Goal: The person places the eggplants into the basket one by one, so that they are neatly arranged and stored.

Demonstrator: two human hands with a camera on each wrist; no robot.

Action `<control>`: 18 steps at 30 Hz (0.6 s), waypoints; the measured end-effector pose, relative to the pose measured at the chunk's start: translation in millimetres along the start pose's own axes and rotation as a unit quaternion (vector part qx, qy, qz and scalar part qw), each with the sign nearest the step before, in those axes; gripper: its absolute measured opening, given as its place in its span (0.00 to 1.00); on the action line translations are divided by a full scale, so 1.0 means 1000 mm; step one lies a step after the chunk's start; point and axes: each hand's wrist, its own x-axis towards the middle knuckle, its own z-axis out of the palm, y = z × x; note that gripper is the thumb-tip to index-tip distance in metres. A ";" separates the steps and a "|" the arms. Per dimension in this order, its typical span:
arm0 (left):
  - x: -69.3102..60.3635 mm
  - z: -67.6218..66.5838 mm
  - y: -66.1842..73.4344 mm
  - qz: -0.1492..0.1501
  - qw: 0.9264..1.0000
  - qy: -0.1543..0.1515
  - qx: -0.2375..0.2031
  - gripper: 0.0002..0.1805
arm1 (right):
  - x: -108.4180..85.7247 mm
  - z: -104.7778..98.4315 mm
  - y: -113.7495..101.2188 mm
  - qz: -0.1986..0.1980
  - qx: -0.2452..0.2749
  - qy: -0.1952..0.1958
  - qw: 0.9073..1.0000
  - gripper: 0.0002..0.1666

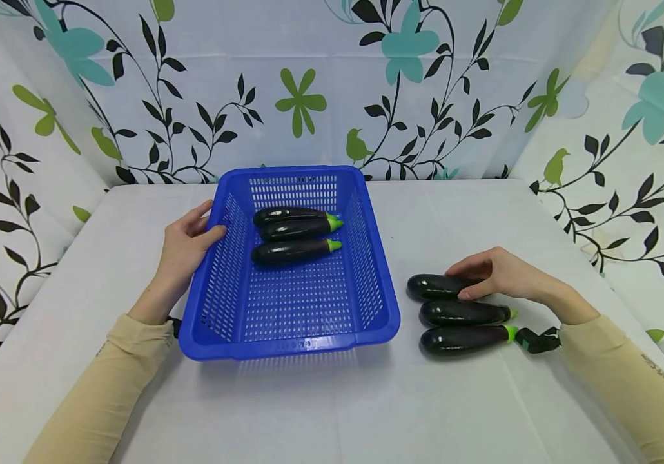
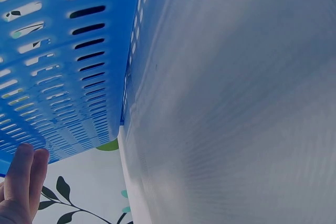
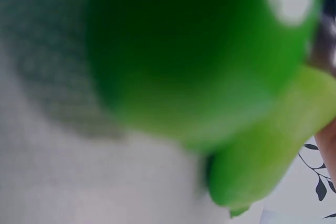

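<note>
A blue plastic basket (image 1: 387,322) with slotted walls stands left of the middle of the table. My left hand (image 1: 184,241) grips its left rim, thumb over the edge; in the left wrist view, fingers (image 2: 20,177) touch the wall from outside. Inside lie three dark eggplants (image 1: 291,252) with green stem ends pointing right. To the right of the basket, my right hand (image 1: 500,277) holds the rearmost eggplant (image 1: 429,285) of a row, its stem end hidden by the hand. A middle eggplant (image 1: 462,313) and a front eggplant (image 1: 462,340) lie beside it. Green stem ends (image 3: 252,166) blur close to the right wrist camera.
A white cloth covers the table (image 1: 332,412). Behind it and along both sides hang curtains (image 1: 309,38) with leaves, flowers and birds. A black strap (image 1: 535,340) at the right wrist lies close to the front eggplant's stem.
</note>
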 end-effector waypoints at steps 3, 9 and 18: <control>0.000 0.000 0.000 -0.001 1.000 0.000 0.001 0.36 | 0.000 0.000 -0.001 0.003 -0.002 0.001 1.000 0.29; 0.001 0.001 0.000 0.000 1.000 0.001 -0.001 0.36 | 0.000 -0.002 -0.002 0.005 -0.012 0.003 1.000 0.29; 0.001 0.000 -0.002 0.004 1.000 0.002 -0.002 0.36 | 0.000 -0.005 -0.005 0.000 -0.017 0.007 1.000 0.28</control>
